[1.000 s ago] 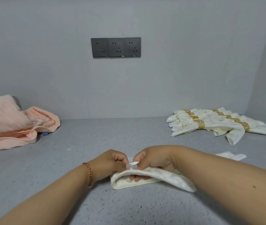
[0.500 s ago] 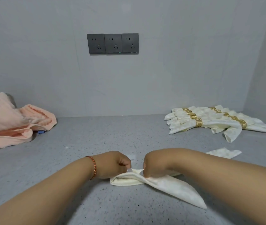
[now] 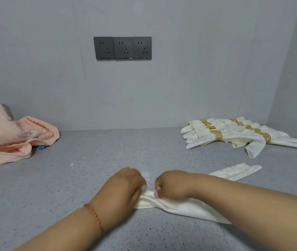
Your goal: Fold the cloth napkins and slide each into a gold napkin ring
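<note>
I see the grey speckled counter [image 3: 93, 160] fill the lower part of the view, and it meets a plain grey wall [image 3: 180, 78] behind. On the wall there is a dark panel with three sockets [image 3: 122, 48]. At the far left of the counter lies a heap of pink towels [image 3: 8, 134]. At the far right, near the wall, I see a pile of finished napkins [image 3: 234, 136], cream coloured, each one passed through a gold napkin ring [image 3: 218, 135] with a key pattern; they overlap each other like a fan.

In the middle, close to me, lies the cream napkin [image 3: 180, 208] in work. It is folded into a long narrow band that goes from the hands down to the right, flat on the counter. Another piece of the same cream cloth [image 3: 238, 171] shows behind my right forearm, well apart from the pile.

My left hand [image 3: 124, 192] has curled fingers and pinches the left end of the napkin; a thin orange bracelet [image 3: 95, 218] is on this wrist. My right hand [image 3: 173, 185] is closed like a fist just beside it, and its fingertips pinch the same gathered end. The two hands are near but do not touch.
</note>
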Available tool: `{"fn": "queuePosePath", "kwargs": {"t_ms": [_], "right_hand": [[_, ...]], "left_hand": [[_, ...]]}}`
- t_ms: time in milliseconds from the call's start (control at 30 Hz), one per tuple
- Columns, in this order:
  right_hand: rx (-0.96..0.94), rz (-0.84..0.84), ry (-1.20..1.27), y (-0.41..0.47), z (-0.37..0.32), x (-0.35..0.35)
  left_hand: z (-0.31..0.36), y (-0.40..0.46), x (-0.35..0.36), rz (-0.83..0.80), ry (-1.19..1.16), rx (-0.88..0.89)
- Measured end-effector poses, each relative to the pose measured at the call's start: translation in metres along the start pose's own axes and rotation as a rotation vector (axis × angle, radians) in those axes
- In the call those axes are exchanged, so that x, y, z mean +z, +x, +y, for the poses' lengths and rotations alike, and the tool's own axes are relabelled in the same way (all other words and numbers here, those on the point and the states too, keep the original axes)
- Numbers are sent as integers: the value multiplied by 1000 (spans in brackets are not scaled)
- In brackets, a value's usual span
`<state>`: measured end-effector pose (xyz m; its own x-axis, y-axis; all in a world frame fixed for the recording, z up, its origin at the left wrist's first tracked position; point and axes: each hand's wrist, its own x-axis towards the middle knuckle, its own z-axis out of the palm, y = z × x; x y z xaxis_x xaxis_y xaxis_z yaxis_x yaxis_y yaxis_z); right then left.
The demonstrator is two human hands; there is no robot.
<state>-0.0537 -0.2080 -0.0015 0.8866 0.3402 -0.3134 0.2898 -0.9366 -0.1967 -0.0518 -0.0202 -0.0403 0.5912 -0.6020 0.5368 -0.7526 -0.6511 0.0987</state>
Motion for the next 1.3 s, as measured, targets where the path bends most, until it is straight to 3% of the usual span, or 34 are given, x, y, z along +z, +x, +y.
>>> {"fn": "queuePosePath", "kwargs": {"t_ms": [67, 267, 400, 633, 833, 1033, 1300], "right_hand": [[3, -6, -5, 0, -1, 1], [36, -63, 22, 0, -6, -3], [9, -138, 68, -1, -6, -12], [-57, -199, -13, -2, -7, -18], [-20, 23, -35, -4, 22, -61], [68, -272, -78, 0, 52, -54], [51, -211, -32, -4, 57, -47]], "left_hand": [[11, -22, 8, -28, 77, 90], [29, -43, 15, -91, 216, 22], [23, -37, 7, -96, 106, 61], [26, -29, 2, -191, 143, 92], [30, -28, 2, -231, 175, 117], [31, -30, 1, -251, 172, 94], [34, -28, -3, -278, 156, 68]]}}
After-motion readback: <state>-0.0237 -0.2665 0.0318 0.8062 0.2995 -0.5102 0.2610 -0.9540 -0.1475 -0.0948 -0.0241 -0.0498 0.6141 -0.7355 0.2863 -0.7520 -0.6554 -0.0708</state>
